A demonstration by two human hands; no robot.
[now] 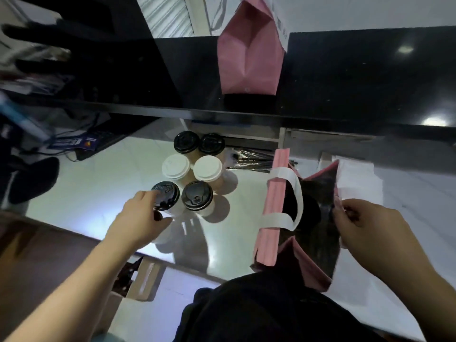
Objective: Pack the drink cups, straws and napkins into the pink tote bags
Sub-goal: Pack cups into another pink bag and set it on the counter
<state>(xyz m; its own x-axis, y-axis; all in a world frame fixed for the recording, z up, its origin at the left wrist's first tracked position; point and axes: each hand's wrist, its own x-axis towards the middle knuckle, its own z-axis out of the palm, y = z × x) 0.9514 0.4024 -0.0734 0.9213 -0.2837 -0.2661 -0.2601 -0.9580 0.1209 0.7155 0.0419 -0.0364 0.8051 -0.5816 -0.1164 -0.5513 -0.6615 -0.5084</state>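
Several lidded drink cups stand in two columns on the white counter. My left hand curls round the nearest black-lidded cup, fingers and thumb on its side. Beside it stands another black-lidded cup, then two white-lidded cups and two black-lidded ones farther back. An open pink tote bag with white handles stands to the right; my right hand pinches its right edge and holds it open. Its inside is dark, with a round dark lid visible. Black straws lie behind the bag.
A second pink tote bag stands upright on the raised black ledge at the back. White napkins or paper lie right of the open bag. A keyboard and clutter fill the left. An open cardboard box sits below the counter edge.
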